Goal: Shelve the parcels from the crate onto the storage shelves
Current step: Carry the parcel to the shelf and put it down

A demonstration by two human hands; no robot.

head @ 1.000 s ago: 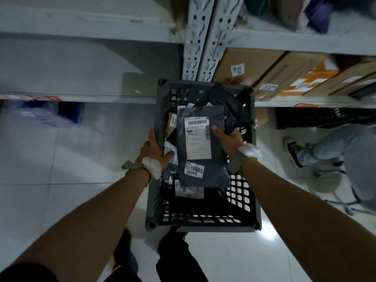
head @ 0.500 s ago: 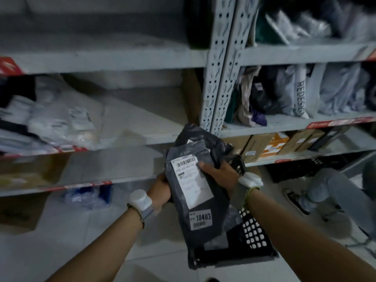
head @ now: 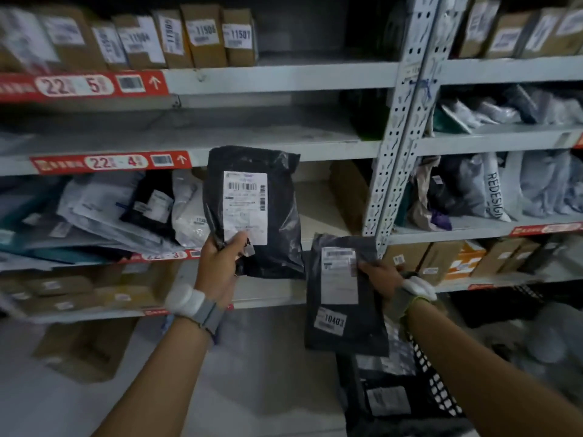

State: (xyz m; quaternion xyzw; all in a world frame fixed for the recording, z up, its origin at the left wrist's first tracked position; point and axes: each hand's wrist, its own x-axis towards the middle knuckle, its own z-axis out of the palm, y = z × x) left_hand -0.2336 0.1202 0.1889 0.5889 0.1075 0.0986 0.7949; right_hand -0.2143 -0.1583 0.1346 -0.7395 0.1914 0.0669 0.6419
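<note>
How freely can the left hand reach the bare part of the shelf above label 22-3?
Probably yes. The left hand holds its black parcel just before that shelf, and the bare part between the white parcel and the post looks free. The right hand with the 10403 parcel hangs lower, aside.

left grip (head: 220, 260) high, right grip (head: 383, 277) lower

Sticker on the grey parcel (head: 344, 298) reads 10403, a top-shelf box (head: 238, 36) 11507, a red shelf strip (head: 110, 162) 22-4.
</note>
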